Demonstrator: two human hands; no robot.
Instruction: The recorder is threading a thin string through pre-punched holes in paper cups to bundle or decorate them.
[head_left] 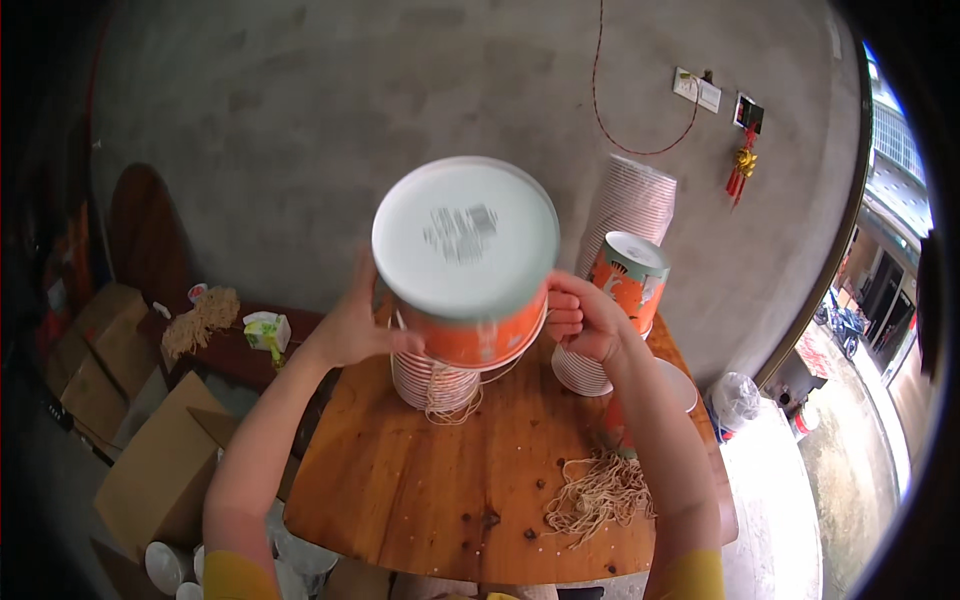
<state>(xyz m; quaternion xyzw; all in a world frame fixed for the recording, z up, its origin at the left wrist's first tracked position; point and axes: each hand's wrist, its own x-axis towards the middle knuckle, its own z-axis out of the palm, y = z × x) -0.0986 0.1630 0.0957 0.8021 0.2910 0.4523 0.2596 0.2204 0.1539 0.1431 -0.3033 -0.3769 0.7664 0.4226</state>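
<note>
An orange paper bucket point(465, 335) with a pale green base is held bottom up above the table, its printed base facing me. My left hand point(355, 325) is closed on the bucket's left side, thumb in front and the other fingers mostly hidden behind it. On the opposite side, my right hand point(590, 322) has its fingers curled in against the bucket near the rim. Below the bucket stands a stack of white paper buckets point(432, 382), with a loop of thin beige cord point(455, 398) hanging over it.
At the right of the wooden table point(420, 490) are a tall white bucket stack point(635, 195) and another orange bucket point(635, 272), upside down on a stack. Loose beige cords point(600, 497) lie near my right forearm. A cardboard box point(160, 470) stands at left.
</note>
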